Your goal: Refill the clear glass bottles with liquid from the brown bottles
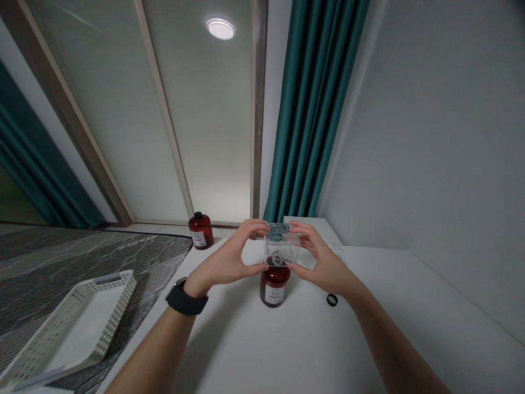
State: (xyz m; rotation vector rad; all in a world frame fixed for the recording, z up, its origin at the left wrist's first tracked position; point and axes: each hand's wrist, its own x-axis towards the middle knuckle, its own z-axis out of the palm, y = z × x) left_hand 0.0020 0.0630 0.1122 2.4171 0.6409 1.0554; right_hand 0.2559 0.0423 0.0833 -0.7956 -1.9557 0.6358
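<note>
Between my two hands is a clear, box-shaped container (283, 249) with a round fitting in its lower middle. My left hand (241, 249) grips its left side, thumb at the lower edge and fingers at the top. On the opposite side my right hand (318, 260) pinches it in the same way. Directly below and partly behind it, a dark red bottle (275, 285) with a white label stands upright on the white table (262, 350). Whether container and bottle touch, I cannot tell. To the right, a small black ring (332, 300) lies on the table.
A second red bottle (200, 232) with a black cap stands at the table's far left corner. A white perforated basket (102, 328) sits lower down at left. A white box-like block (330, 230) is behind my right hand, by the wall (443, 164) and green curtain (315, 109).
</note>
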